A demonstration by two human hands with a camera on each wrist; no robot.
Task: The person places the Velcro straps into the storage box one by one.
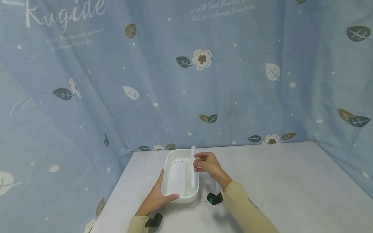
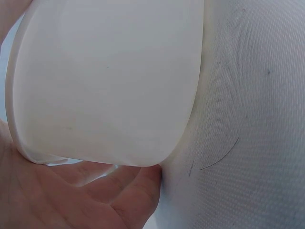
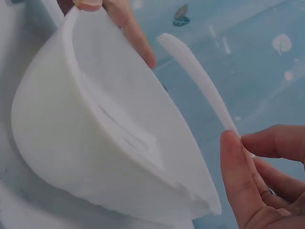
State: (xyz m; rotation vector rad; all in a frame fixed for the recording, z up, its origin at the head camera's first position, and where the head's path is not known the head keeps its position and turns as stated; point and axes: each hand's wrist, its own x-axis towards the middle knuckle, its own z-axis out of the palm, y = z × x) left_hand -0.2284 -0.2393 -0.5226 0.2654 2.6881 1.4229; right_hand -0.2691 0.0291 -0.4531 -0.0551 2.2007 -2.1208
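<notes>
My right hand [image 1: 207,164] pinches a white plastic knife [image 1: 193,174] between thumb and fingers above the right side of a white tray. In the right wrist view the knife [image 3: 202,81] shows a finely toothed edge and a rounded tip. My left hand [image 1: 157,195] grips the tray [image 1: 186,200] at its near left corner, thumb over the rim, fingers along the outer side. Several slender white pieces [image 1: 177,176] lie side by side inside the tray; their exact kind is hard to make out. The left wrist view shows the tray wall [image 2: 109,81] up close.
A white cloth [image 1: 279,181] covers the table. Thin pale pieces [image 1: 216,187] lie beside the tray, partly hidden under my right forearm. Black wrist cameras [image 1: 214,198] sit on both wrists. A blue printed curtain [image 1: 233,97] stands behind and at the sides.
</notes>
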